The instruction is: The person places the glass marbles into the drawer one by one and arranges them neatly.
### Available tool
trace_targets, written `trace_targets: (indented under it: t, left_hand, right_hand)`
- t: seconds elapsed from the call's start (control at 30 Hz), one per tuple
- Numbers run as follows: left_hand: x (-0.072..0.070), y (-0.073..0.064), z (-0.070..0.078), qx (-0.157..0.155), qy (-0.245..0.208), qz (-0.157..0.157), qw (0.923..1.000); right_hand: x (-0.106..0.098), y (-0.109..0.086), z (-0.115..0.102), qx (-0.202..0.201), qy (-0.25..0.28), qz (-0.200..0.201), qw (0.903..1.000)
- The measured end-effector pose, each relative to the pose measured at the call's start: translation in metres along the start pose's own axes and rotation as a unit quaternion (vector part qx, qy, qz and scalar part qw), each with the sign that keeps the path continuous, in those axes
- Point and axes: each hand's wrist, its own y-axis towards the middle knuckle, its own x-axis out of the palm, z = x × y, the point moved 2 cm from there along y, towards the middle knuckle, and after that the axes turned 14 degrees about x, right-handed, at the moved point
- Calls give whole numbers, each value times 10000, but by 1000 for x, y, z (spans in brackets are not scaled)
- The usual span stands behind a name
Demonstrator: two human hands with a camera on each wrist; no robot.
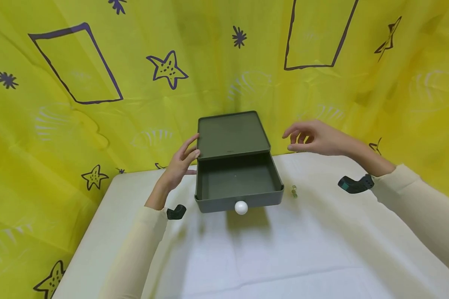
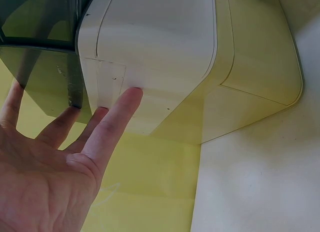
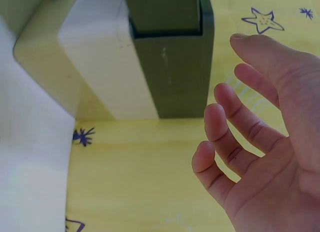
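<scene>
A dark green drawer unit (image 1: 233,135) stands against the yellow curtain, its top drawer (image 1: 239,178) pulled out, with a white round knob (image 1: 241,207) in front. No objects show inside the drawer. My left hand (image 1: 177,168) touches the unit's left side with spread, fairly straight fingers. In the left wrist view its fingertips lie along the green section and the white section (image 2: 155,46). To the right of the unit my right hand (image 1: 316,137) hovers in the air, apart from it, fingers loosely curled around nothing. The right wrist view shows the unit's green side (image 3: 175,76) beyond those fingers.
Several small greenish, glassy pieces (image 1: 294,191) lie on the white tabletop (image 1: 217,257) right of the drawer. The yellow curtain (image 1: 205,37), printed with starfish and frames, hangs close behind the unit and along the left. A pale yellow section (image 2: 260,46) forms another tier of the unit.
</scene>
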Motion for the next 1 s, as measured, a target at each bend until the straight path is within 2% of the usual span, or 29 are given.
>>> trace_targets:
  t: [0.37,0.77,1.0]
  left_hand:
    - [0,0,1,36,-65,-9,10000]
    - [0,0,2,3,-61,-9,10000]
    - [1,0,3,15,-43,-13,10000]
  right_hand:
    - [11,-11,25,24,146,50,9999]
    - [32,-13,53,-59,293,16,9996]
    - [47,-14,73,161,371,-126,9991]
